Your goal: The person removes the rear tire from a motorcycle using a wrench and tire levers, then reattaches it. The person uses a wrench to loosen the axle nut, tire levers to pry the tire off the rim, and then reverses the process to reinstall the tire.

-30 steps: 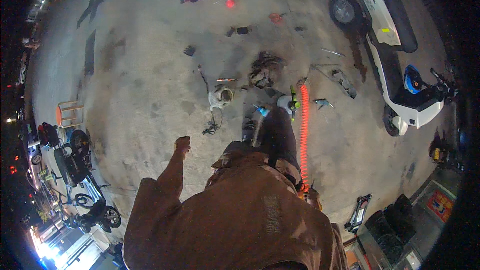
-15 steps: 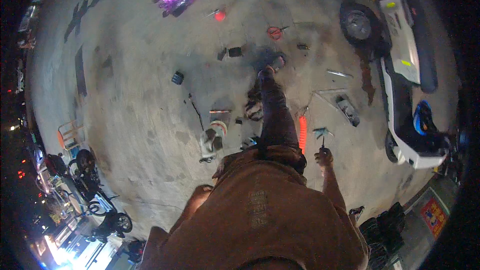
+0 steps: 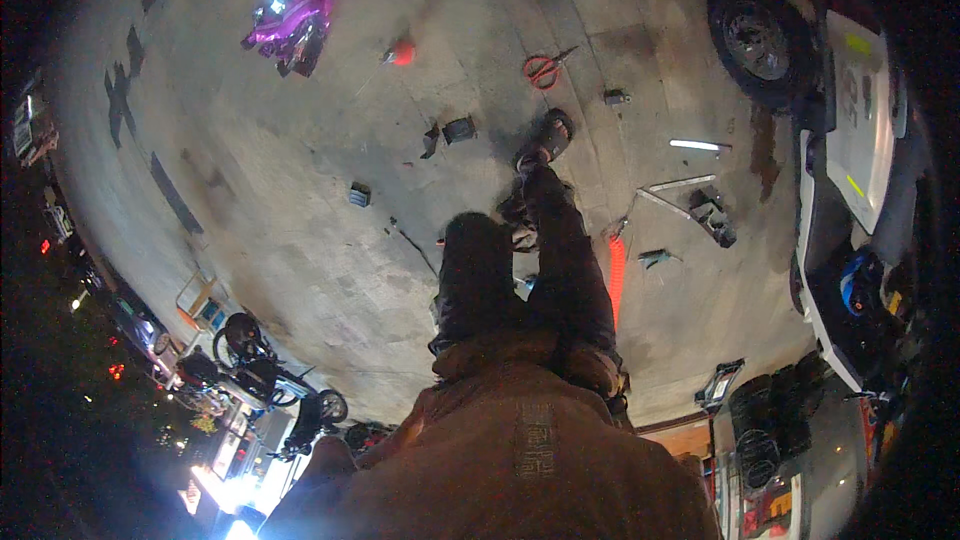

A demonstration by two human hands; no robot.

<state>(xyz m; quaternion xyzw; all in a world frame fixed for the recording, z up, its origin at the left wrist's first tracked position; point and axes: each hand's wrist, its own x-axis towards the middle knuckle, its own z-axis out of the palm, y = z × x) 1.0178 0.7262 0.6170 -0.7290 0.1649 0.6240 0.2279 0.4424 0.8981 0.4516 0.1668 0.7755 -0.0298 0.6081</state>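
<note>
I stand on a concrete floor (image 3: 300, 240) and look down along my brown shirt (image 3: 520, 450) and dark trousers (image 3: 520, 280). My right foot in a sandal (image 3: 548, 135) is stretched forward. Neither hand shows clearly: only a blurred bare stretch of my left arm (image 3: 325, 465) appears at the lower left, and my right hand is out of sight. Nearest the front foot lie red-handled scissors (image 3: 541, 68), a small dark box (image 3: 459, 128) and a small dark part (image 3: 615, 96).
An orange-red ribbed tube (image 3: 617, 280), a blue-handled tool (image 3: 655, 258), a metal frame (image 3: 690, 195) and a white bar (image 3: 695, 145) lie right of my legs. A white scooter (image 3: 855, 130) stands at the right, a purple object (image 3: 300, 5) far ahead, parked motorcycles (image 3: 250, 360) lower left.
I have walked forward: the floor items have slid toward me, and my right leg now reaches ahead. My right hand, seen beside my hip half a second ago, has left the view.
</note>
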